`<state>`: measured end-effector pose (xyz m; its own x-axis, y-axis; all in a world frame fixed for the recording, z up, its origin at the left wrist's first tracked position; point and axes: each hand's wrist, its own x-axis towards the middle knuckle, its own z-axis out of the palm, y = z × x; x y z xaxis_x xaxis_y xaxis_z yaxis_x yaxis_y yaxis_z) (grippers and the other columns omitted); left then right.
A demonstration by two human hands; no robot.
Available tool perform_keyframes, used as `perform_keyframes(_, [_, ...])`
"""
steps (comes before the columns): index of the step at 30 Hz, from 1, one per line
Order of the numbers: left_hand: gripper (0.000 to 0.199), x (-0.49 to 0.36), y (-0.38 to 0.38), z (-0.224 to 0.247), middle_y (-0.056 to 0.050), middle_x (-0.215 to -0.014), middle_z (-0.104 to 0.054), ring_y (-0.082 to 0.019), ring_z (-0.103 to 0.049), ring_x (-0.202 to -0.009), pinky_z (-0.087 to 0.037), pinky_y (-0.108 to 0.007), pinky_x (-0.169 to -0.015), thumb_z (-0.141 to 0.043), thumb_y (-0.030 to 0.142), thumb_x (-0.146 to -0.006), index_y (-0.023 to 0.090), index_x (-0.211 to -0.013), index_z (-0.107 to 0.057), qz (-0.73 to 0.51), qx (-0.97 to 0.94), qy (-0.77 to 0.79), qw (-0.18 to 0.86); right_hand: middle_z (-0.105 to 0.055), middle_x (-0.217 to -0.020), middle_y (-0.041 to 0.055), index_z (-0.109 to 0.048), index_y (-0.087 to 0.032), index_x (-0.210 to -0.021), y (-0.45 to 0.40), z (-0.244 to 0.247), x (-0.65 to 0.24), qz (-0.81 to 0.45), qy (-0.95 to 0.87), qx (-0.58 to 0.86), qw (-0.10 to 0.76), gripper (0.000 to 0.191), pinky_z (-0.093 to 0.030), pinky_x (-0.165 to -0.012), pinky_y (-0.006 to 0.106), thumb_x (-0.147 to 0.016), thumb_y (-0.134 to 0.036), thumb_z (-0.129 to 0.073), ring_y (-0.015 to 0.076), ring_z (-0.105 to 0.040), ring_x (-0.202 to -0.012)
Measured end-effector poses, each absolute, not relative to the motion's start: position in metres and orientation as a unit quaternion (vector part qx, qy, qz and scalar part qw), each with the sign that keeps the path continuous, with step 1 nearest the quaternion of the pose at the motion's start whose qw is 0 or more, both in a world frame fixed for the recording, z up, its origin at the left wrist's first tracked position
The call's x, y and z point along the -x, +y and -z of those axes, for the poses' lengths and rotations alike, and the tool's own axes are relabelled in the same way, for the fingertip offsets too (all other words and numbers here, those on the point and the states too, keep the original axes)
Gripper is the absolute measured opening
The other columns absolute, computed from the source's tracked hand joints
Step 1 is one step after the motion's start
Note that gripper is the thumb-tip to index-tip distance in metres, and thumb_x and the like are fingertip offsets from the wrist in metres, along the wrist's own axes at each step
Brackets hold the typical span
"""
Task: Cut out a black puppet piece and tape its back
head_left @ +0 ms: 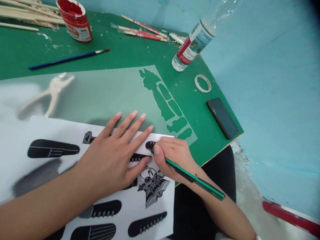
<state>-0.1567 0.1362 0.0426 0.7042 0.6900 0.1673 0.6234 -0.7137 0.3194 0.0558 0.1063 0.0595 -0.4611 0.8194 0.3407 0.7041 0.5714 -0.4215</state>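
Observation:
A white sheet (163,220) printed with black figure parts lies on the table nearest me. My left hand (117,153) rests flat on it with the fingers spread. My right hand (173,155) grips a green pen (195,178), its upper end slanting down to the right. The pen's tip is hidden by the fingers, close to a small black printed shape (150,144) near the sheet's right corner. Beneath the paper spreads a translucent plastic sheet (105,90) with figure-shaped cut-outs (162,100) along its right end.
Pale-handled pliers (53,90) lie on the plastic sheet. Behind are a blue paintbrush (67,60), an open red paint jar (77,25), wooden sticks (27,13) and wrapped chopsticks (146,31). A water bottle (191,43), tape roll (202,83) and black phone (222,118) stand or lie right, beside the wall (270,83).

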Motion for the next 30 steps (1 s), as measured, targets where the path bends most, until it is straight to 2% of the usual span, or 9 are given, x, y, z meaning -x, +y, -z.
perform_keyframes(10, [0.066, 0.1569, 0.1365, -0.0447, -0.009, -0.174, -0.029, -0.03, -0.021, -0.164, -0.014, -0.053, -0.134, -0.038, 0.062, -0.105, 0.027, -0.161, -0.04, -0.13, -0.915, 0.36, 0.125, -0.047, -0.058, -0.004, -0.037, -0.023, -0.068, 0.1065, -0.0597, -0.0561, -0.115, -0.848, 0.445, 0.263, 0.037, -0.035, -0.056, 0.029, -0.101, -0.01, -0.043, 0.0128, -0.037, -0.055])
perform_keyframes(17, [0.067, 0.1559, 0.1373, -0.0426, -0.01, -0.173, -0.031, -0.03, -0.023, -0.163, -0.017, -0.056, -0.133, -0.039, 0.063, -0.105, 0.027, -0.161, -0.042, -0.142, -0.916, 0.358, 0.113, -0.047, -0.057, -0.0036, -0.037, -0.023, -0.067, 0.1064, -0.0588, -0.0562, -0.112, -0.851, 0.447, 0.252, 0.038, -0.036, -0.056, 0.029, -0.102, -0.011, -0.043, 0.013, -0.039, -0.055])
perform_keyframes(26, [0.066, 0.1566, 0.137, -0.0436, -0.009, -0.173, -0.031, -0.031, -0.024, -0.163, -0.016, -0.055, -0.134, -0.04, 0.063, -0.105, 0.027, -0.16, -0.042, -0.139, -0.915, 0.359, 0.122, -0.047, -0.058, -0.0041, -0.042, -0.023, -0.068, 0.1141, -0.063, -0.0635, -0.129, -0.872, 0.413, 0.227, 0.037, -0.037, -0.057, 0.027, -0.105, -0.014, -0.043, 0.0123, -0.041, -0.054])
perform_keyframes(30, [0.066, 0.1564, 0.1365, -0.0445, -0.009, -0.174, -0.03, -0.031, -0.023, -0.163, -0.014, -0.054, -0.134, -0.04, 0.062, -0.105, 0.027, -0.16, -0.041, -0.14, -0.913, 0.36, 0.129, -0.053, -0.061, -0.0024, -0.046, -0.022, -0.07, 0.1135, -0.0602, -0.0647, -0.107, -0.878, 0.401, 0.237, 0.036, -0.039, -0.058, 0.029, -0.104, -0.014, -0.041, 0.0137, -0.045, -0.057])
